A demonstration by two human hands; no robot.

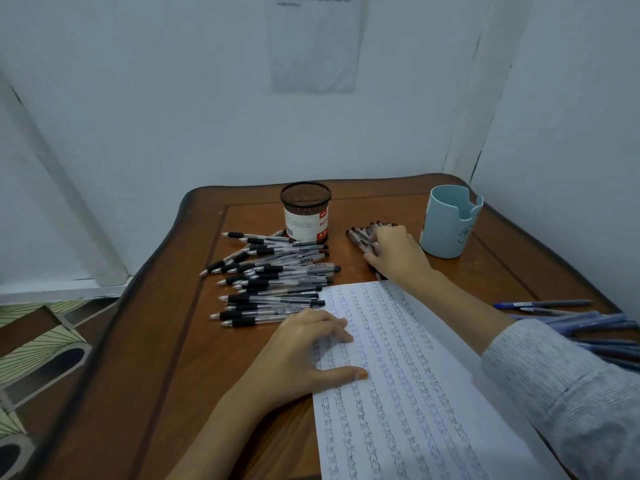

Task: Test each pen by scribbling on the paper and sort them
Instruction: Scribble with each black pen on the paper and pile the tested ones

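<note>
- A brown wooden table (166, 341) with curved edges fills the near middle.
- A printed sheet (315, 46) hangs on the far wall (173, 98).
- Patterned floor tiles (41, 341) show at left.

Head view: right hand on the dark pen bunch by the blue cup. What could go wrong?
The right hand could scatter the dark pens into the clear-barrel pile close by, mixing groups. The blue pens lie at the table edge by the sleeve; a brush may knock them off.
</note>
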